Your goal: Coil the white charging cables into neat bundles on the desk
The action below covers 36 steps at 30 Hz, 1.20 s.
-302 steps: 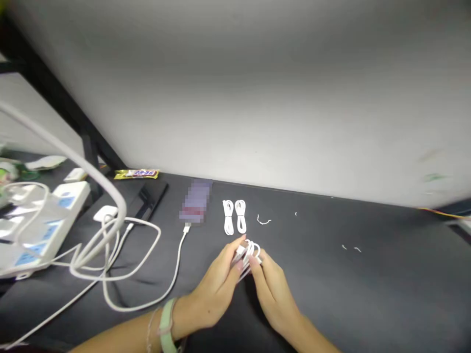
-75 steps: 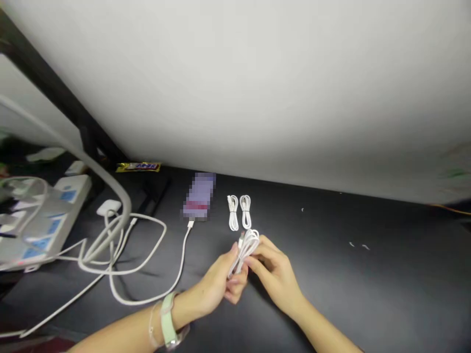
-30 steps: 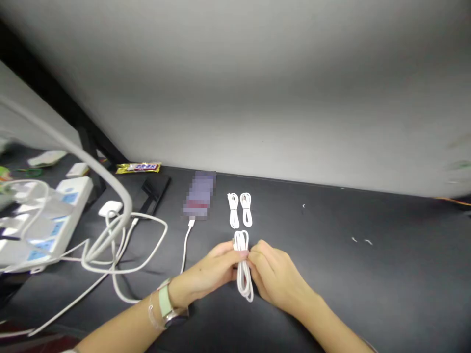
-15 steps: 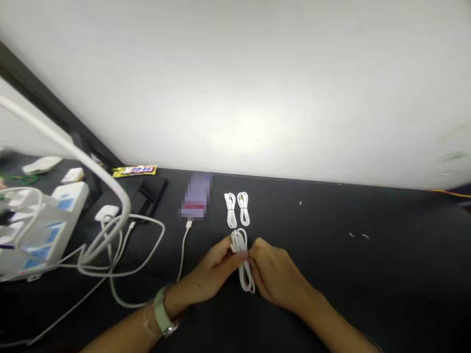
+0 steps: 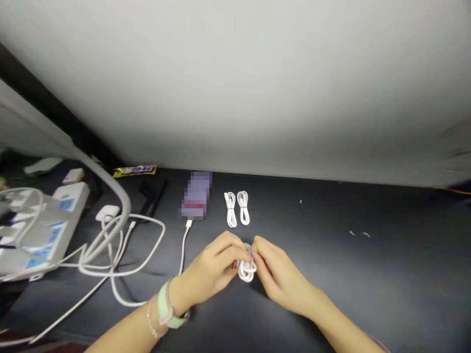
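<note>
Under both hands lies a matte black tabletop. Nearest the person, a mint-green watch strap circles the left wrist. Between the hands sits a coiled white plastic-sheathed cable: the left hand curls its fingers over the coil and clasps it, while the right hand has thumb and fingertips pinched together at the coil's right edge; exactly which strand they pinch is hidden. Its rounded loops face back toward the person, and its long axis seems to run away from them, though the fingers and foreshortening leave the tilt unclear. If the left grasp slackened, the springy loops could fan apart; a hard tug by the right fingertips might drag one loop out of line. Just beyond the fingertips, two slim white cable bundles with dark ties lie side by side, long axes pointing away from the person. Farther out, beyond the left hand, lies a flat violet-and-red phone, its details blurred, then a yellow-wrapped snack bar near the plain grey-white wall.
</note>
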{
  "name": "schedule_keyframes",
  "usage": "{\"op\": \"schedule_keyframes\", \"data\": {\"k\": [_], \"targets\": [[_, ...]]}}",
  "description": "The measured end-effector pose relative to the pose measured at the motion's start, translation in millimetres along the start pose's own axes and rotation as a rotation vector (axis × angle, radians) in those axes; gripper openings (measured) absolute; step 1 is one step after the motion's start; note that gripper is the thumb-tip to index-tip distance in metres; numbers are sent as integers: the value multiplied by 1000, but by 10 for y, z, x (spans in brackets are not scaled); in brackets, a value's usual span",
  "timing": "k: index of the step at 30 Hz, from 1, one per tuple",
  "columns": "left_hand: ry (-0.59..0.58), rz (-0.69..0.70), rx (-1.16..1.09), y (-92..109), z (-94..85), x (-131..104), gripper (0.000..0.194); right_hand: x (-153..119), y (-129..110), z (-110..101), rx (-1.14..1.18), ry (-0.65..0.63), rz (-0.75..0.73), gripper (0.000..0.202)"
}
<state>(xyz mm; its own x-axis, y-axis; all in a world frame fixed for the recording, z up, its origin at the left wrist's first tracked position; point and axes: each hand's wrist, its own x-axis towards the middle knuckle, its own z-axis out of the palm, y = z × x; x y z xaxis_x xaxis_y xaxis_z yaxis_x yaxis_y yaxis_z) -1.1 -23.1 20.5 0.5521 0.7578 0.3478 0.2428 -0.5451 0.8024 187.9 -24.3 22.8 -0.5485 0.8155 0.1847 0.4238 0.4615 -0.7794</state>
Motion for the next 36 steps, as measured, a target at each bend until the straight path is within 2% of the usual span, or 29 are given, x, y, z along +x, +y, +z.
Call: {"op": "schedule_keyframes", "data": {"k": [4,7,9,12,14,15,18,20,23,26,29,32,34,36], "targets": [[7,128,116,-26,9,-38,32,12,-50,14,176,30,127,24],[34,142,130,8,6,-51,36,4,-60,49,263,52,183,26],[36,102,42,43,3,-53,36,-10,-46,66,243,92,140,24],[101,-78,-298,81,29,-54,43,-31,4,60,71,157,-43,18],[181,-267,-592,85,74,-50,49,-38,44,45,-109,172,-186,16],[187,-379,-706,82,100,-46,45,-39,60,39,-202,182,-248,16],[84,-603,-855,69,162,-28,30,-39,84,41,-396,180,-338,16],[54,-609,-865,65,180,-15,26,-44,80,50,-439,162,-326,17],[116,-560,-817,66,180,-2,24,-66,58,51,-439,113,-252,17],[168,-471,-645,69,160,5,19,-92,26,41,-298,63,-137,15],[210,-212,-302,62,119,11,13,-94,-14,43,-96,29,-45,15],[205,123,37,41,67,11,22,-65,-62,58,82,19,46,19],[188,234,184,26,40,3,24,-43,-89,70,220,20,134,24],[160,275,270,16,25,-10,22,-32,-103,81,404,-18,259,29]]}}
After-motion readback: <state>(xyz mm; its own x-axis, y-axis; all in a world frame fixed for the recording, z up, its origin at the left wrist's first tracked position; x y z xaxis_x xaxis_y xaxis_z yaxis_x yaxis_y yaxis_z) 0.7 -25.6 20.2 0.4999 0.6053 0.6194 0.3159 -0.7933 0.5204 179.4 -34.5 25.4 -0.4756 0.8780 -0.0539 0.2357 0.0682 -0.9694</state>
